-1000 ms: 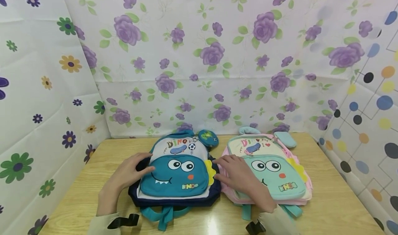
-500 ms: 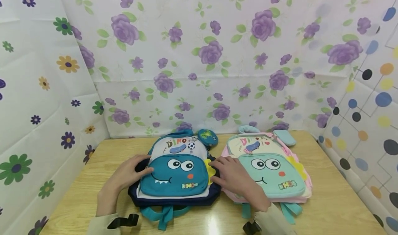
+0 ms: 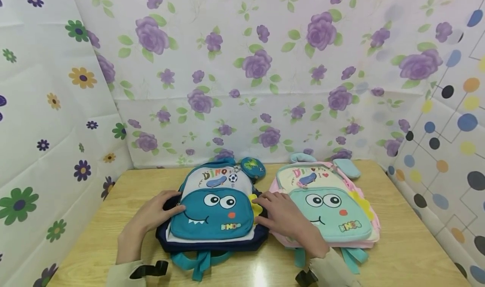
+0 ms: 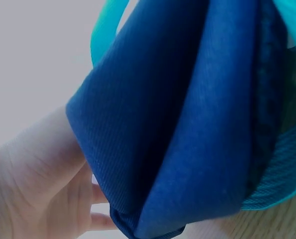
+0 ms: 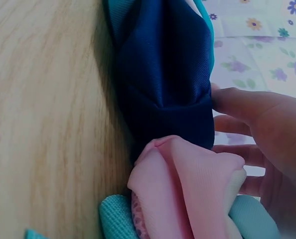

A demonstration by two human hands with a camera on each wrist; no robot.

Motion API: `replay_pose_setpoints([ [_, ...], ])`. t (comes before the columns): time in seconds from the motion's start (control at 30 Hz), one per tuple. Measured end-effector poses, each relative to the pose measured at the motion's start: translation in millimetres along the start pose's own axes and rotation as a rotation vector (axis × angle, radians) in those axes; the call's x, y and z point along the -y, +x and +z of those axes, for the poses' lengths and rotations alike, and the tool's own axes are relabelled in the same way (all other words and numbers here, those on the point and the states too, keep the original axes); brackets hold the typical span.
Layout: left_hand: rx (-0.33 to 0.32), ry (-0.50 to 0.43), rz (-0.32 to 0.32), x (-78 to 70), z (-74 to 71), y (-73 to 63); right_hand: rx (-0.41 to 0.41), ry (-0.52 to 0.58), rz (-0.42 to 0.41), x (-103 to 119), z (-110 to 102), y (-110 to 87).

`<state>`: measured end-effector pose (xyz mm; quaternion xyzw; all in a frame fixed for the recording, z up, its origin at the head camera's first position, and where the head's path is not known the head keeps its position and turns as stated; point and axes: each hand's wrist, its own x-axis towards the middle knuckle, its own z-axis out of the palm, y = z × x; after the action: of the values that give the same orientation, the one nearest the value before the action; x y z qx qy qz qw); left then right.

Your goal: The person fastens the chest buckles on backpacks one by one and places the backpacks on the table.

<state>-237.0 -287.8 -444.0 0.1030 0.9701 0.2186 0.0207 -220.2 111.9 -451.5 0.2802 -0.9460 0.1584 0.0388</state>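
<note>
A child's backpack (image 3: 217, 213), teal, white and navy with a dinosaur face, lies front up on the table. My left hand (image 3: 151, 213) rests at its left edge, thumb on the front pocket's side. My right hand (image 3: 282, 215) touches the yellow spikes (image 3: 256, 209) on its right edge, with thumb and fingers spread. In the left wrist view, the navy side pocket (image 4: 163, 114) covers part of the fingers. The right wrist view shows the thumb against the navy side (image 5: 163, 94). Right of it lies a mint and pink backpack (image 3: 333, 221), partly behind my right forearm.
A round teal pouch (image 3: 253, 167) hangs off the blue bag's top, and a mint pouch (image 3: 346, 168) off the other. Teal straps (image 3: 202, 261) stick out toward the front of the wooden table (image 3: 125, 186). A flowered cloth (image 3: 235, 122) stands behind.
My right hand has moved left from the gap between the two bags onto the blue bag's yellow spikes. My left hand has stayed nearly still at the bag's left edge.
</note>
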Motion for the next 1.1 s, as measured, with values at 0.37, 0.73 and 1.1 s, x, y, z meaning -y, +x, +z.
replay_pose_setpoints([
  [0.37,0.123,-0.045,-0.114,1.0,0.0,-0.6,0.069,0.031,-0.003,-2.7,4.4,2.2],
  [0.73,0.14,-0.077,-0.147,1.1,0.0,-4.0,0.088,0.089,-0.046,-3.6,7.9,1.7],
  [1.1,0.121,-0.083,-0.138,1.1,-1.4,-0.5,0.068,0.085,-0.091,-3.2,6.8,0.5],
])
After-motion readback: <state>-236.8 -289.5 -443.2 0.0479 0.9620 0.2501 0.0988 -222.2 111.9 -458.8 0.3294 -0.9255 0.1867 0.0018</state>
